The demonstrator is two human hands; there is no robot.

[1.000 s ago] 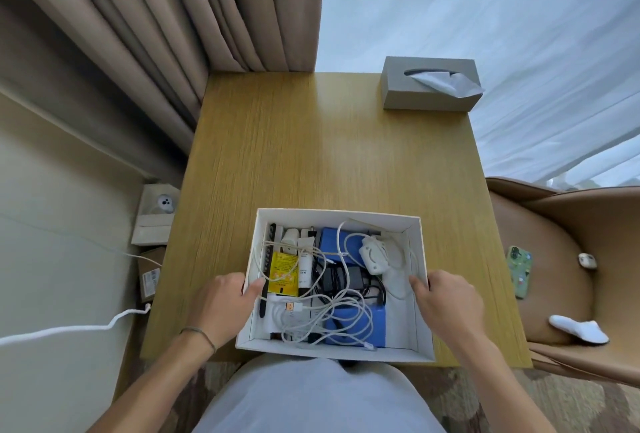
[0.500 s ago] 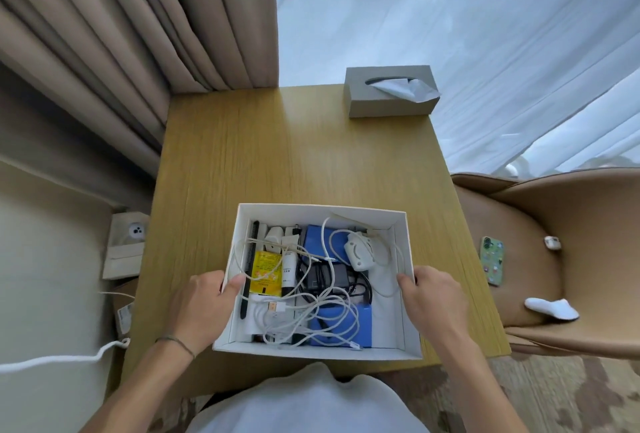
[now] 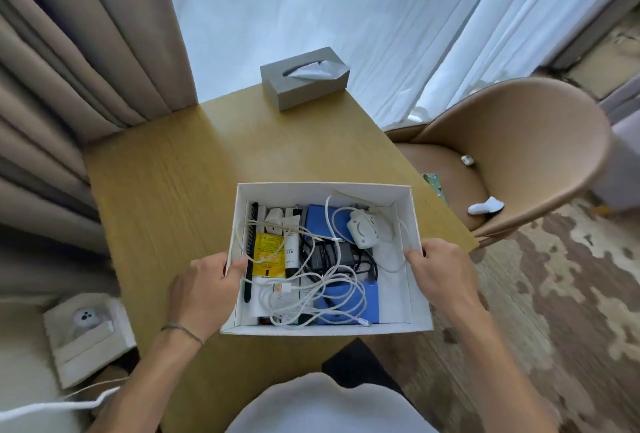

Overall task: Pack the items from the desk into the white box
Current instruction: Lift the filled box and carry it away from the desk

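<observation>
We hold the white box (image 3: 408,311) between us, left hand (image 3: 204,289) and right hand (image 3: 441,275) gripping its long side walls, fingers (image 3: 414,255) hooked over each rim.

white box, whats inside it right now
The white box holds a tangle of white cables, a yellow packet, a black comb, a white tube, a black charger, a white device and blue items. The cables cover whatever lies beneath.
</observation>
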